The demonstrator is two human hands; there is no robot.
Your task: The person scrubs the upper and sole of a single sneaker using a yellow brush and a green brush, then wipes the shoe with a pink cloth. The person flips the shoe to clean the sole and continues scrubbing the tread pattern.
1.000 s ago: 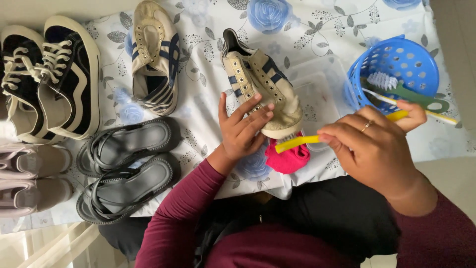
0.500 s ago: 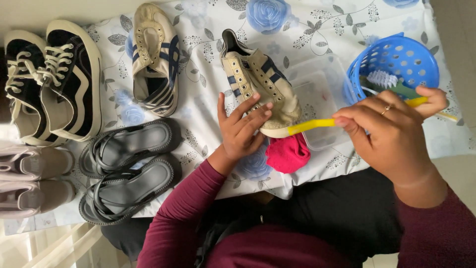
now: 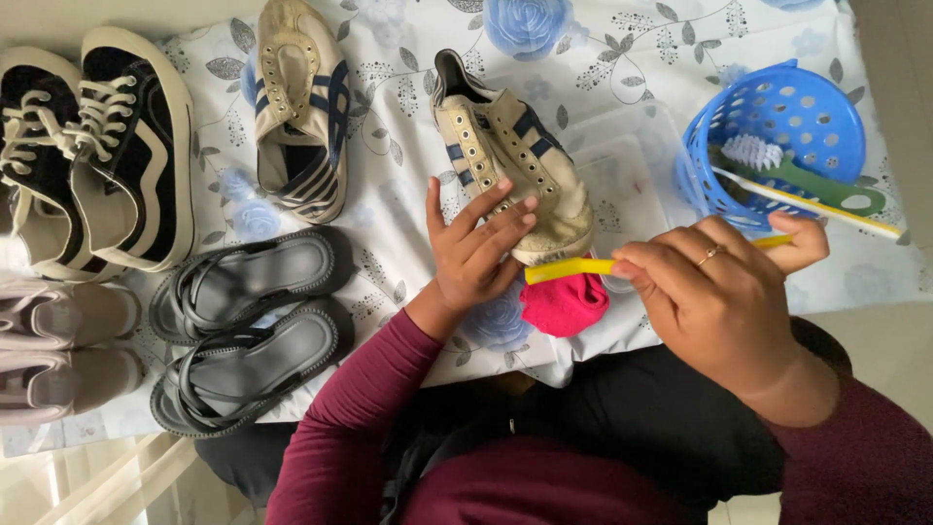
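On the floral cloth [image 3: 622,68], right hand [image 3: 724,301] fingers still grip the yellow brush [image 3: 569,269], now against the sneaker [image 3: 510,156].

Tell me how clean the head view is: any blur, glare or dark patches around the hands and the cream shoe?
Head view: soft, even light, no glare; left hand, cream shoe and yellow brush are sharp; right hand is slightly soft; only faint shadows under the shoes.

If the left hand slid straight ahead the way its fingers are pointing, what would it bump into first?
The left hand already rests its fingers on the cream sneaker with blue stripes. Sliding on up and rightward, it would probably just press further along that same shoe's toe.
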